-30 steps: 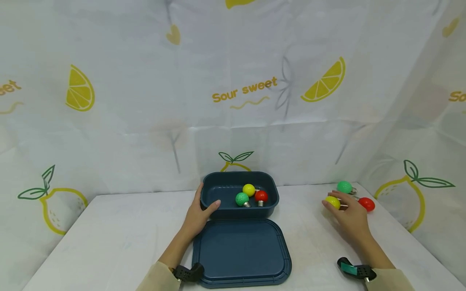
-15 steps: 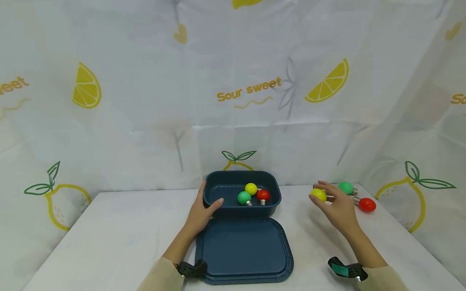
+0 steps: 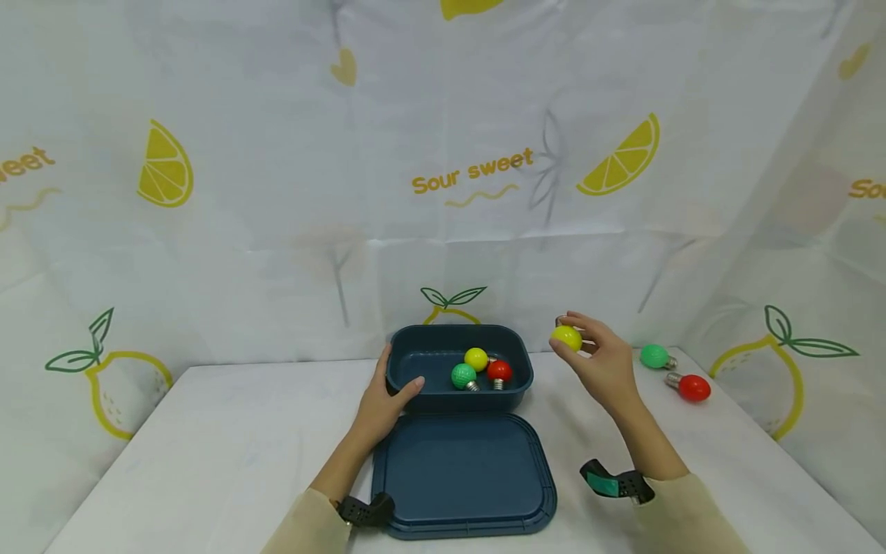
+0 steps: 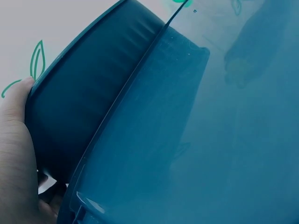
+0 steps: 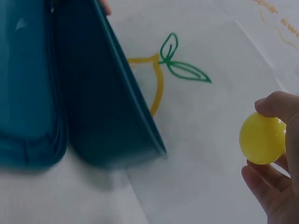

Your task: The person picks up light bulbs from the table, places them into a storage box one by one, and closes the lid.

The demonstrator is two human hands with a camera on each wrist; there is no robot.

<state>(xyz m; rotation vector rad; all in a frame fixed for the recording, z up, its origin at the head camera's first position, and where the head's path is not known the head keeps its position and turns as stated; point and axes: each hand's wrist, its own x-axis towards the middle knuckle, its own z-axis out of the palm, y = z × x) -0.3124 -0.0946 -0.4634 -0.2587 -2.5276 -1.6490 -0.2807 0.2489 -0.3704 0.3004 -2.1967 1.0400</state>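
Note:
A dark blue box (image 3: 415,404) stands at the back middle of the table in the head view. In it lie a yellow bulb (image 3: 475,358), a green bulb (image 3: 462,376) and a red bulb (image 3: 499,371). My left hand (image 3: 377,404) grips the box's left end, thumb over the front rim. Between thumb and fingers, my right hand (image 3: 602,362) pinches another yellow light bulb (image 3: 567,338), raised to the right of the box. The right wrist view shows this yellow globe (image 5: 262,138) from close by, its base mostly hidden by the fingers.
A flat dark blue lid (image 3: 464,477) lies in front of the box. At the table's back right are a second green bulb (image 3: 654,355) and a second red bulb (image 3: 694,388). A white printed cloth (image 3: 277,292) hangs behind the table.
My right hand has lifted the yellow bulb away from the green and red ones and carried it left toward the box. My left hand keeps its grip on the box.

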